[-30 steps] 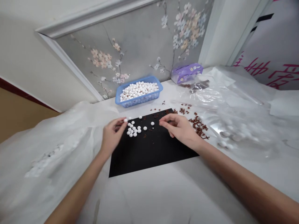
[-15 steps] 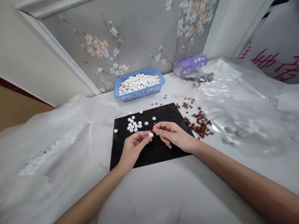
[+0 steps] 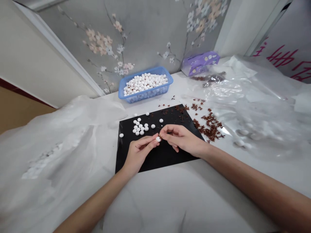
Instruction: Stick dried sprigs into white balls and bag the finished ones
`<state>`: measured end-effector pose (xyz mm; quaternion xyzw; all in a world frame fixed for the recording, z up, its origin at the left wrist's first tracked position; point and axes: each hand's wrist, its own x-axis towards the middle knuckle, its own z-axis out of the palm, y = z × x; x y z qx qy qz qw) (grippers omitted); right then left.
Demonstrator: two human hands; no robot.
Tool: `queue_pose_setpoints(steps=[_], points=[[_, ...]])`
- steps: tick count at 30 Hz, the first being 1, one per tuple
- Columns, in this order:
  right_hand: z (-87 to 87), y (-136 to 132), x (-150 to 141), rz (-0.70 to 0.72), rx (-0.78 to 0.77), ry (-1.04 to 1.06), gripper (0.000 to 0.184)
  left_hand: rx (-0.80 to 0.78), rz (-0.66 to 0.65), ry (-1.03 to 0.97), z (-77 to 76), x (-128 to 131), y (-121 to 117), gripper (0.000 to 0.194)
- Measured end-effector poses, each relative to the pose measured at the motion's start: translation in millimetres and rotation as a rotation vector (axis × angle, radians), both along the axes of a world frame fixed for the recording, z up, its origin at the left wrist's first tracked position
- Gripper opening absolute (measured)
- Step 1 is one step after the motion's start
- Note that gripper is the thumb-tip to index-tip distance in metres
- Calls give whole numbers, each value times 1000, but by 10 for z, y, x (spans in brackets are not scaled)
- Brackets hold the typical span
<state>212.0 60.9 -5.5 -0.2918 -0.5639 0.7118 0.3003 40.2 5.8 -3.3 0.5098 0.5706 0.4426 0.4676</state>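
A grey wall panel [image 3: 145, 38], painted with thin branches and peach, white and pale blue blossoms, rose behind a smooth white table [image 3: 148, 204] with faint grey veining. Thin, crumpled white sheeting [image 3: 70, 155] lay in soft folds over its left part, and glossy, wrinkled clear plastic [image 3: 264, 123] covered much of the right. Between them lay a flat, black, straight-edged mat [image 3: 167, 155]. Beyond it, by the wall, stood a blue plastic basket [image 3: 145, 96] with rounded corners, heaped with smooth white balls; a purple packet [image 3: 201, 63] leaned nearby. Over the mat, the left hand [image 3: 140, 150] pinched one white ball [image 3: 158, 139] between thumb and fingers, while the right hand [image 3: 182, 139], fingertips drawn together, pinched a brown bit [image 3: 160, 137] against the ball's side, its shape too small to make out. Spiky reddish-brown pieces [image 3: 210, 127] lay scattered past the mat's right edge, some on its far corner. Loose white balls [image 3: 141, 128] clustered on the mat beyond the left hand.
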Motion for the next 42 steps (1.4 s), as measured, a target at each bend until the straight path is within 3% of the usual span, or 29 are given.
queue_pose_setpoints(steps=[17, 20, 23, 28, 33, 37, 40, 42], points=[[51, -27, -33, -165, -199, 55, 20, -86, 130, -135, -14, 20, 48, 26], [53, -4, -15, -197, -179, -5, 19, -85, 154, -138, -27, 16, 50, 26], [47, 34, 28, -169, 50, -220, 13, -76, 183, -153, -35, 13, 56, 25], [21, 46, 71, 103, 599, -412, 10, -76, 194, -183, -23, 17, 58, 24], [5, 1, 39, 199, 762, -400, 15, -84, 196, -191, -23, 17, 48, 25], [28, -33, 13, 48, 675, -306, 12, -63, 185, -192, -35, 12, 45, 24], [48, -52, 0, -117, 436, -229, 14, -45, 171, -185, -42, 12, 44, 23], [56, -58, -2, -149, 263, -194, 20, -42, 161, -169, -44, 13, 42, 23]])
